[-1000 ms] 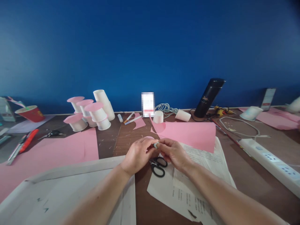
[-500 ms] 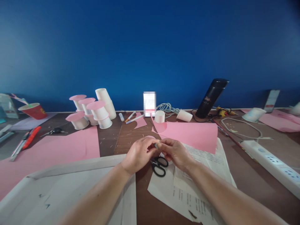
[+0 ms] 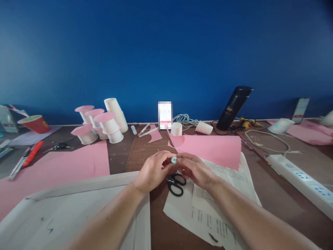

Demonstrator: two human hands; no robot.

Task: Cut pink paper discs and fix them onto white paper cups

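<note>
Over the middle of the desk, a small pale blue-white roll [image 3: 173, 160] shows a round end with a dark centre. My left hand [image 3: 152, 170] pinches it between thumb and forefinger. The fingertips of my right hand [image 3: 196, 169] close against its other side, and those lower fingers are curled in. Just below both hands lie black-handled scissors [image 3: 176, 185], their blades partly hidden. Under my right forearm are printed papers [image 3: 205, 215]. Behind my hands rests a curled pink sheet [image 3: 215, 147].
White paper cups with pink discs [image 3: 104, 126] stand stacked at left, beside a red cup [image 3: 36, 124]. A utility knife [image 3: 26, 158] lies on pink paper [image 3: 78, 161]. At right are a black flask [image 3: 234, 107] and a power strip [image 3: 301, 184]. A white board [image 3: 104, 208] lies front left.
My right thumb has moved off the end of the small roll, so its round face shows. Those right fingers are straighter. The whole view has shifted slightly.
</note>
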